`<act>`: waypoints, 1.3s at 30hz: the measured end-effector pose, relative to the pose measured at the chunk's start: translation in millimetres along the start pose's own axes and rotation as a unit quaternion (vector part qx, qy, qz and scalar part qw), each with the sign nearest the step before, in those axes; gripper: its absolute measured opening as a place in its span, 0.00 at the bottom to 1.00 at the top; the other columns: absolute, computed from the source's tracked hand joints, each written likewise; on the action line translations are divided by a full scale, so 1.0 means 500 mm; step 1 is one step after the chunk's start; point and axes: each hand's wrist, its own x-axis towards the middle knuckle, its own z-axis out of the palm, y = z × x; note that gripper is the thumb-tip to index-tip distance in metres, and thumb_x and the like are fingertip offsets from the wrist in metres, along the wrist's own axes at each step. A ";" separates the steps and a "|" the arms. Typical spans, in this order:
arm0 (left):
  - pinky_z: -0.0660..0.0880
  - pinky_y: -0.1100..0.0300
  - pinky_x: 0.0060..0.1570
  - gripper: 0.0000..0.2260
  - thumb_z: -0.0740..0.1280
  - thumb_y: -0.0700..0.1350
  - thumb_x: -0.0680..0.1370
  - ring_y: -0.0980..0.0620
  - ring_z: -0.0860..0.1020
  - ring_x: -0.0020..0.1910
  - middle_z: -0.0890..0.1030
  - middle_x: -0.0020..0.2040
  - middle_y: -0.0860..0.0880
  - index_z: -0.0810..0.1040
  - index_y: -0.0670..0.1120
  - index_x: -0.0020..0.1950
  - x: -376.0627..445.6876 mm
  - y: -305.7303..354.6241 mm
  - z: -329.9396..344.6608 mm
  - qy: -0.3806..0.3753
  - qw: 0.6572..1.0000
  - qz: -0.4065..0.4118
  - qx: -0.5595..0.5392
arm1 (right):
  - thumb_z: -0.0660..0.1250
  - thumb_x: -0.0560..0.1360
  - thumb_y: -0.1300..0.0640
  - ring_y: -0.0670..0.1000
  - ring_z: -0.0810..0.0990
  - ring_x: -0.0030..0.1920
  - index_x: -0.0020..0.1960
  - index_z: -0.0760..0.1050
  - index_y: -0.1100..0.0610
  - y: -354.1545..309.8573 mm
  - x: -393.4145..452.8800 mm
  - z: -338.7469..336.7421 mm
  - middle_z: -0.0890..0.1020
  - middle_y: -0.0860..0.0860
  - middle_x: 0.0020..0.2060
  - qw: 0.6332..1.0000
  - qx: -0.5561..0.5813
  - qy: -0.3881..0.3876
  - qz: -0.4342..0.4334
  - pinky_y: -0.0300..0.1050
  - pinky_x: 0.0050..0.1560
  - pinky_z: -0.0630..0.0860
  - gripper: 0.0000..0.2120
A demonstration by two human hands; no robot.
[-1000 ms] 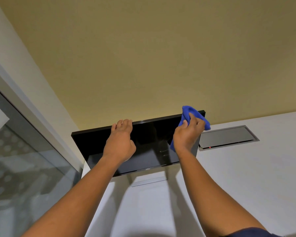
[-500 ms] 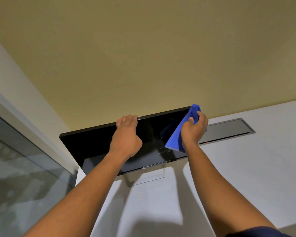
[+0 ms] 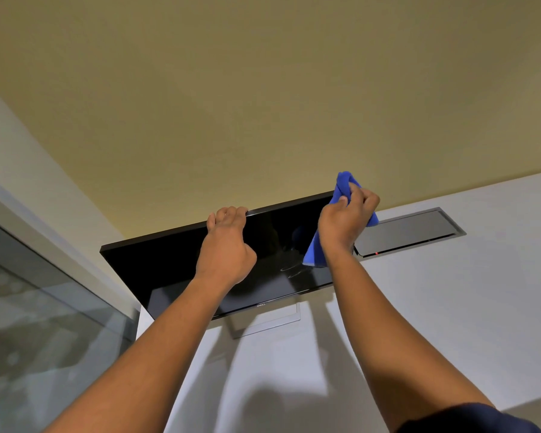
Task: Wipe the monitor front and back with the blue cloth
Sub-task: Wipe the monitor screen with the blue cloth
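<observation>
A black flat monitor (image 3: 156, 270) stands on a white desk, its dark screen facing me and its silver stand base (image 3: 269, 321) just below. My left hand (image 3: 227, 248) grips the monitor's top edge near the middle, fingers hooked over the back. My right hand (image 3: 345, 220) is closed on the blue cloth (image 3: 314, 254) at the monitor's upper right corner. Part of the cloth bunches above my fingers and part hangs down over the screen's right side. The back of the monitor is hidden.
The white desk (image 3: 450, 307) spreads to the right and front. A grey recessed cable hatch (image 3: 413, 229) with a small red light sits right of the monitor. A glass partition (image 3: 38, 323) runs along the left. A beige wall (image 3: 263, 104) rises behind.
My right hand with the cloth dropped from above the top right corner onto the screen's right side, then rose back over that corner. The left hand kept its grip on the top edge.
</observation>
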 end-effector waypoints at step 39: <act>0.61 0.53 0.70 0.31 0.63 0.36 0.72 0.45 0.62 0.72 0.69 0.72 0.43 0.64 0.41 0.76 0.002 0.002 0.001 0.006 0.999 0.003 0.044 | 0.62 0.74 0.71 0.43 0.74 0.49 0.52 0.79 0.64 0.083 -0.175 0.033 0.76 0.52 0.49 0.965 -0.016 -0.136 -0.222 0.33 0.49 0.72 0.11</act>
